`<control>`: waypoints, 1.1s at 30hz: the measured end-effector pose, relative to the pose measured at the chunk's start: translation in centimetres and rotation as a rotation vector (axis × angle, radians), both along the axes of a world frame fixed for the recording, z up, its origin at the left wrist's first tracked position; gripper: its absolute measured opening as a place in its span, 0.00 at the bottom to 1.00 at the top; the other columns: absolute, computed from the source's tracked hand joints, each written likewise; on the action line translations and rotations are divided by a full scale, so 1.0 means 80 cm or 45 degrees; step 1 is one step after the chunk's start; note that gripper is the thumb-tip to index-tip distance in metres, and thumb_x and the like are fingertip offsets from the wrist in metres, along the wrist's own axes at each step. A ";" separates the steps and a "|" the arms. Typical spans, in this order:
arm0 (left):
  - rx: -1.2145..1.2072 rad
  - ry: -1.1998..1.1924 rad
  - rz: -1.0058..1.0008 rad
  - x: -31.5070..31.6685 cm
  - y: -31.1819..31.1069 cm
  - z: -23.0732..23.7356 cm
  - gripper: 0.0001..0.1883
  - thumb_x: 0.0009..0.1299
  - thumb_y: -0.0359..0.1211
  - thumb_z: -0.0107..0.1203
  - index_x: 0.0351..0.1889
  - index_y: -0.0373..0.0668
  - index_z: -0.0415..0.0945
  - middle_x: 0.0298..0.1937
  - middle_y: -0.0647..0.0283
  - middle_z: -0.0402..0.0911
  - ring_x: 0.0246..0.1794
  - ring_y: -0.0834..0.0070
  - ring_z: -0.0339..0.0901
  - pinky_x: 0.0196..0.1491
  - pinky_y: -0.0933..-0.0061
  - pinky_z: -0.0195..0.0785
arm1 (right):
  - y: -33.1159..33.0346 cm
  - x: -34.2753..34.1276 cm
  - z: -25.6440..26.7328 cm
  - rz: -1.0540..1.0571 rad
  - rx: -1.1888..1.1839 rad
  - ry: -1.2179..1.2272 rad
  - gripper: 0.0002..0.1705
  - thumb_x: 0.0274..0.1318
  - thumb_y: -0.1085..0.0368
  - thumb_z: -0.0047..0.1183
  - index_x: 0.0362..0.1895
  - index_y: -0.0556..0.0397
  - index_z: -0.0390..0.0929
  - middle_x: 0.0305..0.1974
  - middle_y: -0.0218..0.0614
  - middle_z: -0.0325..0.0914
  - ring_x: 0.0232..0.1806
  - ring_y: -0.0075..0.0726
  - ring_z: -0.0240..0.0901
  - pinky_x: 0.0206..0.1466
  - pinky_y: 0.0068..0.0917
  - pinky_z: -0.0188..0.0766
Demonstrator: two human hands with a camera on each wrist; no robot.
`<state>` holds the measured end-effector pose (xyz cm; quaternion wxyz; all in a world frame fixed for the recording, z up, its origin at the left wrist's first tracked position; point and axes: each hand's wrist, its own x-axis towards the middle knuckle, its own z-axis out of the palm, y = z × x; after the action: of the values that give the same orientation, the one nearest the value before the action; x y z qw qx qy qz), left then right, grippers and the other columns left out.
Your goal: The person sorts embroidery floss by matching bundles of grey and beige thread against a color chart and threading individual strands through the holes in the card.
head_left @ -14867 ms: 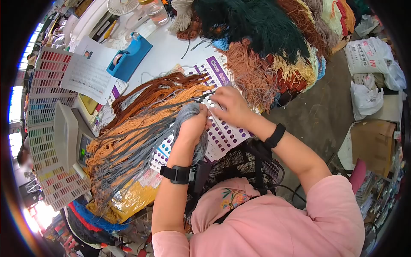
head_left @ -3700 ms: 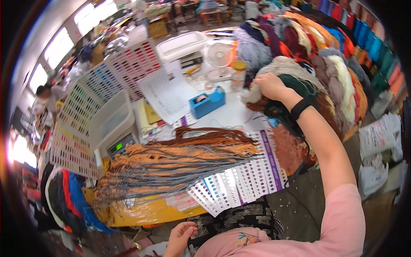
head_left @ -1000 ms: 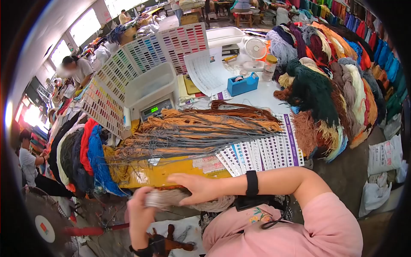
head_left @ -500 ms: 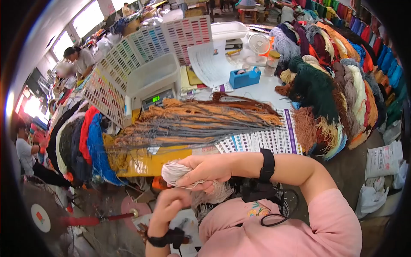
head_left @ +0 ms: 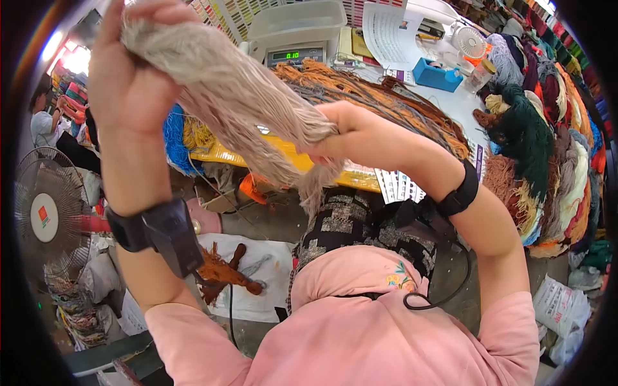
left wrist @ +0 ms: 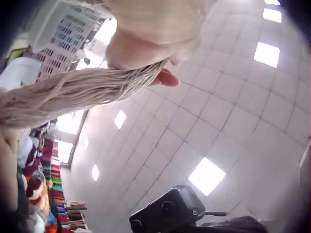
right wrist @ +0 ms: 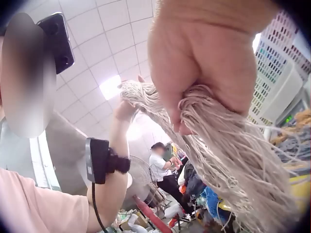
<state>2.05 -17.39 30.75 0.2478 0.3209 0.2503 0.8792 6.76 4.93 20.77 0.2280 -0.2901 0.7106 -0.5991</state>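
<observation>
A pale beige-grey skein of thread [head_left: 241, 90] stretches between both hands in the head view. My left hand [head_left: 132, 83], raised at the upper left, has its fingers curled round the skein's upper end. Lower and to the right, my right hand [head_left: 341, 132] grips the other end, and loose strands hang below it. In the left wrist view the skein [left wrist: 82, 92] runs taut from the left hand [left wrist: 150, 34]. The right wrist view has the right hand [right wrist: 204, 63] closed round the skein [right wrist: 233, 150], its loose ends fanning out to the lower right.
Orange, brown and grey threads [head_left: 386, 103] lie on the table behind the skein, beside a scale [head_left: 295, 55] and a blue tape dispenser [head_left: 438, 75]. Coloured yarn bundles [head_left: 521, 135] are piled at the right. A standing fan [head_left: 48, 212] is at the left.
The right hand took the beige skein from the yarn pile at the right. Since half a second ago, the left hand has risen and taken one end, and the skein now stretches between the hands.
</observation>
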 end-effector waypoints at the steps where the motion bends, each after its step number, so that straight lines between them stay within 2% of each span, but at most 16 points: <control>1: -0.199 0.095 0.164 -0.001 -0.005 0.013 0.19 0.63 0.29 0.42 0.51 0.29 0.57 0.38 0.59 0.70 0.34 0.74 0.67 0.44 0.73 0.61 | -0.004 -0.001 -0.003 -0.038 0.001 0.051 0.08 0.49 0.68 0.45 0.34 0.57 0.69 0.25 0.25 0.67 0.29 0.18 0.60 0.33 0.19 0.59; 2: -0.398 0.195 0.328 0.000 -0.006 0.022 0.21 0.65 0.30 0.42 0.53 0.27 0.56 0.43 0.56 0.70 0.37 0.73 0.68 0.46 0.72 0.62 | -0.009 -0.003 -0.006 -0.075 0.004 0.105 0.08 0.49 0.68 0.44 0.35 0.57 0.69 0.25 0.25 0.67 0.30 0.19 0.60 0.34 0.20 0.60; 5: -0.414 -0.021 0.933 0.001 0.010 0.030 0.20 0.66 0.30 0.39 0.54 0.28 0.56 0.48 0.51 0.67 0.39 0.71 0.68 0.47 0.72 0.62 | -0.022 -0.012 -0.034 -0.142 0.053 0.230 0.11 0.50 0.66 0.44 0.38 0.57 0.68 0.26 0.30 0.69 0.31 0.25 0.63 0.36 0.23 0.61; 6: -0.425 -0.039 1.005 -0.006 0.003 0.033 0.19 0.65 0.27 0.39 0.53 0.28 0.56 0.44 0.55 0.68 0.38 0.71 0.67 0.46 0.72 0.61 | -0.028 -0.016 -0.050 -0.170 0.025 0.369 0.15 0.50 0.63 0.44 0.42 0.56 0.66 0.33 0.39 0.71 0.35 0.34 0.66 0.40 0.28 0.62; 9: -0.003 -0.245 -0.018 -0.062 -0.077 0.030 0.19 0.64 0.25 0.39 0.52 0.28 0.56 0.36 0.59 0.68 0.36 0.71 0.66 0.45 0.71 0.60 | -0.025 -0.012 -0.077 -0.283 0.228 0.572 0.18 0.50 0.65 0.45 0.47 0.54 0.63 0.42 0.32 0.67 0.44 0.27 0.62 0.46 0.25 0.61; 13: 0.140 -0.100 0.008 -0.080 -0.118 0.029 0.22 0.62 0.24 0.39 0.55 0.29 0.51 0.42 0.57 0.66 0.43 0.70 0.65 0.48 0.70 0.60 | 0.020 -0.020 -0.120 -0.296 0.335 0.153 0.19 0.48 0.60 0.48 0.45 0.55 0.66 0.42 0.33 0.67 0.43 0.28 0.63 0.47 0.25 0.61; 15: -0.052 0.240 0.171 -0.081 -0.125 0.017 0.25 0.62 0.26 0.38 0.57 0.28 0.47 0.53 0.49 0.60 0.54 0.65 0.59 0.58 0.65 0.53 | 0.047 -0.011 -0.128 -0.363 0.358 -0.008 0.17 0.47 0.61 0.49 0.41 0.55 0.69 0.39 0.35 0.69 0.40 0.30 0.64 0.44 0.25 0.62; 17: -0.379 0.381 0.211 -0.081 -0.123 -0.027 0.25 0.62 0.27 0.39 0.57 0.28 0.47 0.56 0.46 0.58 0.58 0.64 0.56 0.61 0.64 0.49 | 0.071 0.000 -0.137 -0.424 0.381 -0.164 0.14 0.46 0.62 0.49 0.38 0.55 0.71 0.37 0.34 0.69 0.39 0.28 0.65 0.43 0.24 0.61; 19: -0.306 -0.172 0.298 -0.079 -0.097 -0.093 0.22 0.63 0.28 0.39 0.54 0.27 0.52 0.49 0.47 0.66 0.50 0.67 0.65 0.55 0.69 0.59 | 0.090 0.012 -0.147 -0.482 0.398 -0.308 0.10 0.47 0.66 0.48 0.37 0.54 0.71 0.35 0.30 0.70 0.38 0.24 0.64 0.42 0.21 0.61; 20: -0.552 -0.427 0.641 -0.065 -0.068 -0.129 0.18 0.61 0.27 0.44 0.48 0.29 0.60 0.38 0.54 0.73 0.28 0.78 0.74 0.31 0.84 0.70 | 0.098 0.019 -0.160 -0.516 0.267 -0.320 0.09 0.47 0.67 0.48 0.35 0.55 0.71 0.32 0.27 0.69 0.35 0.21 0.64 0.40 0.19 0.61; 21: -0.381 -0.607 0.221 -0.038 -0.034 -0.157 0.13 0.62 0.27 0.44 0.44 0.32 0.63 0.31 0.62 0.74 0.17 0.89 0.68 0.18 0.90 0.63 | 0.103 0.027 -0.172 -0.531 0.202 -0.387 0.08 0.47 0.68 0.48 0.35 0.55 0.71 0.31 0.27 0.69 0.35 0.20 0.64 0.39 0.18 0.61; 22: -0.332 -0.848 0.129 -0.017 -0.003 -0.180 0.10 0.63 0.28 0.43 0.41 0.34 0.64 0.28 0.65 0.72 0.13 0.93 0.63 0.13 0.92 0.54 | 0.108 0.036 -0.182 -0.548 0.140 -0.453 0.08 0.47 0.69 0.48 0.34 0.55 0.71 0.31 0.27 0.69 0.34 0.20 0.64 0.39 0.17 0.61; 25: 0.231 -1.310 -0.274 0.019 0.060 -0.252 0.11 0.65 0.30 0.40 0.43 0.33 0.62 0.30 0.60 0.71 0.14 0.89 0.62 0.19 0.88 0.57 | 0.110 0.065 -0.192 -0.604 0.028 -0.547 0.10 0.45 0.74 0.49 0.36 0.56 0.70 0.31 0.27 0.69 0.33 0.18 0.64 0.37 0.16 0.62; 27: 0.520 -1.363 -0.350 0.032 0.092 -0.233 0.14 0.66 0.34 0.38 0.43 0.33 0.64 0.34 0.56 0.72 0.24 0.81 0.70 0.28 0.84 0.64 | 0.110 0.076 -0.193 -0.531 -0.048 -0.478 0.19 0.44 0.74 0.50 0.44 0.57 0.66 0.38 0.30 0.67 0.33 0.19 0.64 0.38 0.16 0.63; 30: -0.186 -0.807 0.298 0.057 0.168 -0.213 0.19 0.67 0.38 0.34 0.46 0.32 0.64 0.43 0.53 0.71 0.40 0.69 0.72 0.44 0.73 0.64 | 0.093 0.077 -0.181 -0.436 -0.422 -0.501 0.31 0.44 0.69 0.52 0.54 0.57 0.56 0.52 0.39 0.58 0.36 0.23 0.66 0.39 0.18 0.65; 33: -0.535 -0.347 -0.072 0.057 0.154 -0.305 0.26 0.68 0.47 0.30 0.50 0.34 0.60 0.55 0.51 0.61 0.55 0.62 0.61 0.56 0.60 0.53 | 0.091 0.080 -0.190 -0.565 -0.470 -0.544 0.24 0.44 0.70 0.52 0.48 0.58 0.62 0.46 0.36 0.62 0.36 0.23 0.66 0.38 0.18 0.65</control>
<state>6.59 -5.06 6.34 0.3650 0.1478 0.3828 0.8357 13.14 12.20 5.58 0.1795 -0.0334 0.5725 -0.7993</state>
